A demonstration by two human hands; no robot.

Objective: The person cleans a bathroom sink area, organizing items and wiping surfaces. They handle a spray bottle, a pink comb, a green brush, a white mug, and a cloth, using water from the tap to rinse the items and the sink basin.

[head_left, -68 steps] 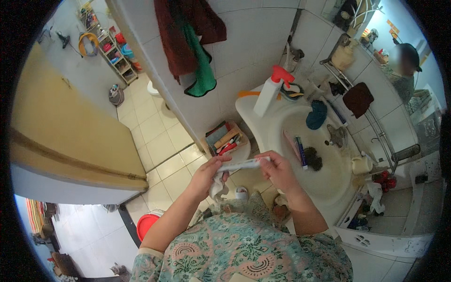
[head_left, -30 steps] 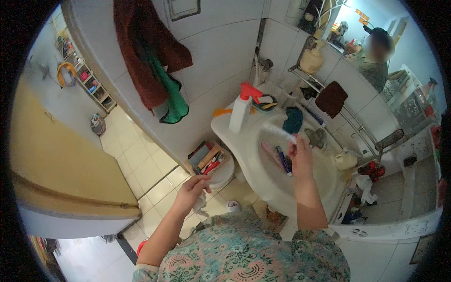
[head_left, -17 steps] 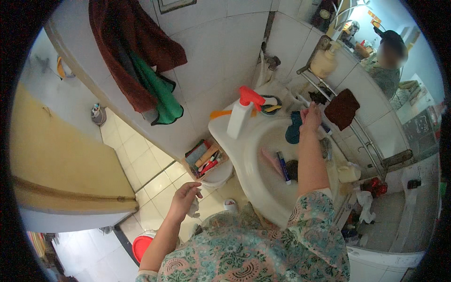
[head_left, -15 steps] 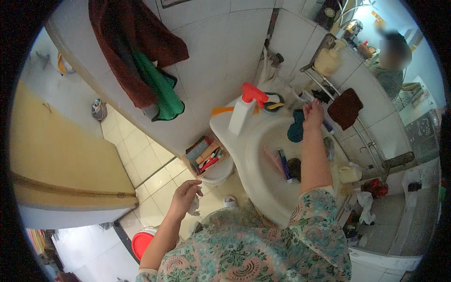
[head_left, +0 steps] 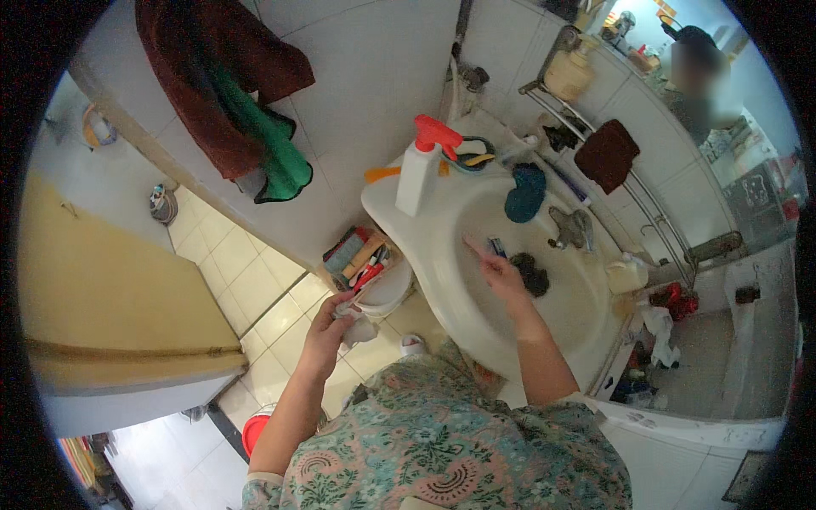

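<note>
My left hand point(head_left: 325, 334) is closed on a crumpled white tissue point(head_left: 359, 330), just in front of a small box point(head_left: 338, 278) of brushes and cloths. Down in the white washbasin point(head_left: 557, 340), my right hand point(head_left: 503, 277) lies over a blue tube point(head_left: 497, 247) and a pink strip point(head_left: 473, 244). The hand hides much of both, and its finger closure does not show clearly. Beside it sits a dark scrubbing pad point(head_left: 531, 274). A teal sponge point(head_left: 526, 193) rests on the basin's far rim.
A white spray bottle point(head_left: 418, 177) with a red trigger stands on the basin's left corner. A tap point(head_left: 571, 228) rises at the right, behind which runs a metal rail point(head_left: 650, 204) with a brown cloth point(head_left: 607, 156). Towels point(head_left: 208, 93) hang at the left; another person point(head_left: 697, 76) shows upper right.
My right hand has come down from the back ledge into the basin, over the blue tube. The left hand keeps its tissue, now turned more into view. The whole view has shifted.
</note>
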